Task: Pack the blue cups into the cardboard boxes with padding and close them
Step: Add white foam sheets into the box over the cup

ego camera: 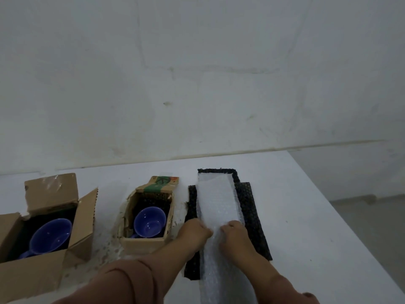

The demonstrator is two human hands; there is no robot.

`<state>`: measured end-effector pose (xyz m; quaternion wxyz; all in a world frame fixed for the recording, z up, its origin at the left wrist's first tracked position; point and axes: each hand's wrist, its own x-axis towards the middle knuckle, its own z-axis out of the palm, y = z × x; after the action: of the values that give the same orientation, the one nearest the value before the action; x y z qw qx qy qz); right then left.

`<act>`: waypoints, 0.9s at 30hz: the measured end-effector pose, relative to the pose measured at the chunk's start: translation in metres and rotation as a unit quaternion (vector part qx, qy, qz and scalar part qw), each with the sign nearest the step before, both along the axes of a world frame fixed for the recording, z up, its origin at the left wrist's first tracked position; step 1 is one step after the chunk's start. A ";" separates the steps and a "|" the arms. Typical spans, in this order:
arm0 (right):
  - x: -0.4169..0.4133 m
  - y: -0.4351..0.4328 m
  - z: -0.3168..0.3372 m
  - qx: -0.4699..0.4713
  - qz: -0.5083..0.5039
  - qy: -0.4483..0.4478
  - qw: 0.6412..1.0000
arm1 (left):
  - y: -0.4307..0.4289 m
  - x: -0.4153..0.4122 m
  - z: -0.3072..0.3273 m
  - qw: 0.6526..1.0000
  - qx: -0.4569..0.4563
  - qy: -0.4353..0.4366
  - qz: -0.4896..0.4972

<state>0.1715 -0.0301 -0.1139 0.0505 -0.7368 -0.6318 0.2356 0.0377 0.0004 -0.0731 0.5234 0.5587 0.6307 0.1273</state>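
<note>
On the white tabletop (pixel 295 216), against a pale wall, three groups of things stand in a row. Far left: a large cardboard box (pixel 32 266), flaps open, dark lining inside, holding a blue cup (pixel 51 234) mouth up, handle toward the near side. Centre: a smaller cardboard box (pixel 144 242), its far flap raised and bearing green tape, dark padding inside, with a second blue cup (pixel 150 219) mouth up. Right: dark bubble-wrap sheets (pixel 252 216) lying flat, overlapped by a long strip of white bubble wrap (pixel 217 200) that runs from the far end toward the near edge. Both hands rest on the white strip at about mid-length. Left hand (pixel 194 232): fingers curled, pinching the strip's left edge. Right hand (pixel 235 234): fingers curled down onto the strip, pinching it near its middle. Left forearm in a pinkish sleeve (pixel 122 279). Smaller box just left of the dark sheets; large box well apart from them.
</note>
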 end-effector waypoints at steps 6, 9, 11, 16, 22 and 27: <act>0.008 0.003 0.007 0.029 -0.051 0.050 0.997 | -0.001 0.008 0.006 0.998 0.003 -0.053 0.030; 0.020 0.002 0.027 0.086 -0.207 0.185 0.957 | 0.003 0.004 0.022 0.988 0.011 -0.137 0.065; 0.026 0.003 0.044 0.052 -0.269 0.343 0.898 | 0.008 -0.004 0.036 0.981 0.038 -0.171 0.077; 0.019 0.012 0.084 0.005 -0.253 0.596 0.762 | 0.019 -0.035 0.065 0.954 0.072 -0.265 0.122; -0.001 0.015 0.136 0.103 -0.140 0.543 0.821 | 0.018 -0.069 0.092 0.972 0.153 -0.179 0.024; -0.017 0.016 0.162 0.136 -0.028 0.334 0.932 | 0.012 -0.085 0.114 0.964 0.237 -0.120 0.036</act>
<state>0.1544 -0.0138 0.0481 0.3646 -0.6192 -0.5834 0.3786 -0.0476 0.0122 0.0412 0.4429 0.6245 0.5349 0.3573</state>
